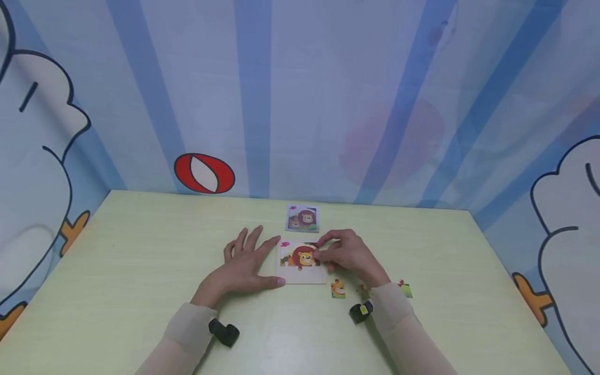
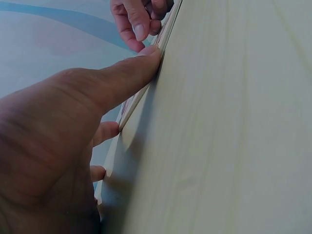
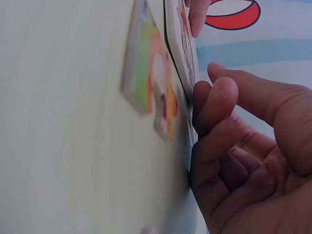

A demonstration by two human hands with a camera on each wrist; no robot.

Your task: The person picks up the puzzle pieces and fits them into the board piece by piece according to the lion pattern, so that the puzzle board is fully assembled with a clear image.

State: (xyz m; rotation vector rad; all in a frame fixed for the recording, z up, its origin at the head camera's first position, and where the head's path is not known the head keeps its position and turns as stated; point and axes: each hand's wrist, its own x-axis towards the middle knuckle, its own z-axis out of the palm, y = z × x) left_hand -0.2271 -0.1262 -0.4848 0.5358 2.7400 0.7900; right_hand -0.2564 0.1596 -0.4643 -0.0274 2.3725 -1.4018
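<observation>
I see the spread left hand (image 1: pixel 241 268) bracing the lion jigsaw (image 1: pixel 304 257). The right hand (image 1: pixel 351 255), grip unclear, seems mid-fitting; next needs careful alignment.

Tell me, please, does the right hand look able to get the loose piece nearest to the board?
Probably yes: the right hand is close to the piece, which lies uncovered on the table, with no object seen blocking the way.
</observation>
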